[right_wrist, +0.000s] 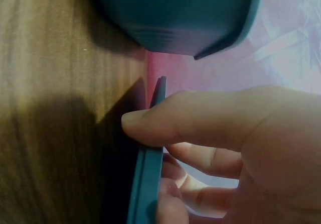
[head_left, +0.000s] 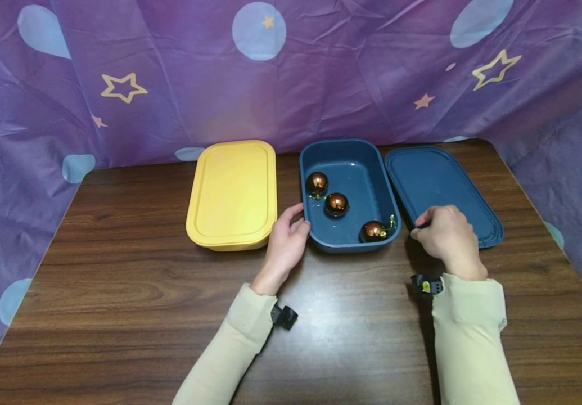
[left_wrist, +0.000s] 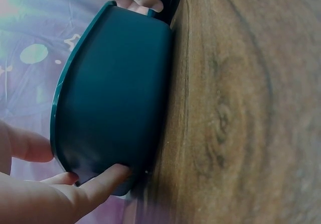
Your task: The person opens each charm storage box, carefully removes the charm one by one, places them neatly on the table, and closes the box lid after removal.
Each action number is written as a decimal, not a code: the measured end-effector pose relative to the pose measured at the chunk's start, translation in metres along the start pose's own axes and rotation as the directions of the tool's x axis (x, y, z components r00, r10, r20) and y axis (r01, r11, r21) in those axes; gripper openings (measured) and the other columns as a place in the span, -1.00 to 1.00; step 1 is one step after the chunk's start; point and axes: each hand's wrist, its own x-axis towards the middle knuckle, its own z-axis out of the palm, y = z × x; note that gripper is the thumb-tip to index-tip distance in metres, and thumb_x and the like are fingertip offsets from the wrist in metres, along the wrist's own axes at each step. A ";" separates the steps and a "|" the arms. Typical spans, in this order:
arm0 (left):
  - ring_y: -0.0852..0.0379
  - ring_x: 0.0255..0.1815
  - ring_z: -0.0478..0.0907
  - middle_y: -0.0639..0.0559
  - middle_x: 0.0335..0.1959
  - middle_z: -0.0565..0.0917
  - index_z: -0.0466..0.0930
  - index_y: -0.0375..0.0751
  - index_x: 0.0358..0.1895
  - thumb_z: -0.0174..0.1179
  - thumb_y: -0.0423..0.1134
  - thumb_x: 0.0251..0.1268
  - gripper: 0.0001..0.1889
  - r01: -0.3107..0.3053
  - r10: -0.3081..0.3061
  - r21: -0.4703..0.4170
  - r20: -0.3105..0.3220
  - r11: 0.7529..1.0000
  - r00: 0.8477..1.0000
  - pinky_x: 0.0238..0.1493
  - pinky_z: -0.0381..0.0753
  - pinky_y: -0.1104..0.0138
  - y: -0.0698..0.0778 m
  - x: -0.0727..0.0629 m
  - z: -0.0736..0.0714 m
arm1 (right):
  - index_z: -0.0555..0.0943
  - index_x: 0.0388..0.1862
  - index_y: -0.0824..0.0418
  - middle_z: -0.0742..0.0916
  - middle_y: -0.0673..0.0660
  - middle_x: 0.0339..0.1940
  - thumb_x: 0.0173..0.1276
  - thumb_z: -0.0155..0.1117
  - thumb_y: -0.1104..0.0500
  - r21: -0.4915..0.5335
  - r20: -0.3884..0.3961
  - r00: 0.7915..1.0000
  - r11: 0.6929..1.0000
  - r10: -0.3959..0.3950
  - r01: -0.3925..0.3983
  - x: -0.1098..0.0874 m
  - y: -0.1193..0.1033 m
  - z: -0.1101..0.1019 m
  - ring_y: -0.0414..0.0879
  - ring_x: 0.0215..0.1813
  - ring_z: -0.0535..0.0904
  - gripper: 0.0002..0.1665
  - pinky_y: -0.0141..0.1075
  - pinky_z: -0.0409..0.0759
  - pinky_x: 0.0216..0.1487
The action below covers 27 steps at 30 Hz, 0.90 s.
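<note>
A dark blue rectangular box (head_left: 350, 242) stands uncovered at the middle of the table. Inside lie three shiny brown balls with gold caps: one (head_left: 317, 183) at the left wall, one (head_left: 337, 205) beside it and one (head_left: 374, 231) in the near right corner. My left hand (head_left: 288, 236) touches the box's left side, thumb at the rim and fairly straight fingers against the outer wall. To the right is a blue lid (head_left: 437, 174). My right hand (head_left: 447, 236) pinches its near left edge, which stands raised off the table in the right wrist view.
Left of the blue box stands a yellow box with its yellow lid (head_left: 232, 191) on. A purple cloth (head_left: 179, 73) with stars and pale blue spots hangs behind the wooden table (head_left: 134, 315) and down its sides.
</note>
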 end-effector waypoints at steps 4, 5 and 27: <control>-0.13 0.36 0.39 -0.35 0.34 0.39 0.26 -0.40 0.37 -0.05 -0.42 0.40 -0.52 0.005 -0.005 0.006 -0.003 1.000 1.000 0.32 0.42 0.20 0.000 0.000 0.000 | 0.64 -0.22 0.28 0.60 0.43 -0.05 0.20 0.30 0.13 -0.003 0.007 1.000 1.000 -0.006 0.006 0.001 0.000 0.003 0.44 -0.04 0.50 -0.75 0.14 0.46 -0.28; -0.13 0.36 0.39 -0.35 0.34 0.39 0.26 -0.39 0.37 -0.05 -0.42 0.40 -0.52 0.003 -0.003 0.007 -0.003 1.000 1.000 0.32 0.42 0.20 0.000 0.000 0.000 | 0.64 -0.23 0.28 0.61 0.43 -0.06 0.19 0.30 0.14 -0.003 0.006 1.000 1.000 -0.011 0.011 0.002 0.000 0.004 0.43 -0.04 0.50 -0.76 0.15 0.46 -0.26; -0.15 0.36 0.38 -0.34 0.35 0.37 0.25 -0.39 0.38 -0.05 -0.41 0.40 -0.51 -0.006 0.005 0.030 0.003 1.000 1.000 0.33 0.42 0.18 0.001 0.000 -0.002 | 0.62 -0.27 0.37 0.67 0.39 -0.20 0.19 0.29 0.17 0.022 0.013 0.994 0.994 -0.105 0.105 0.006 0.005 0.011 0.34 -0.08 0.52 -0.75 0.14 0.45 -0.12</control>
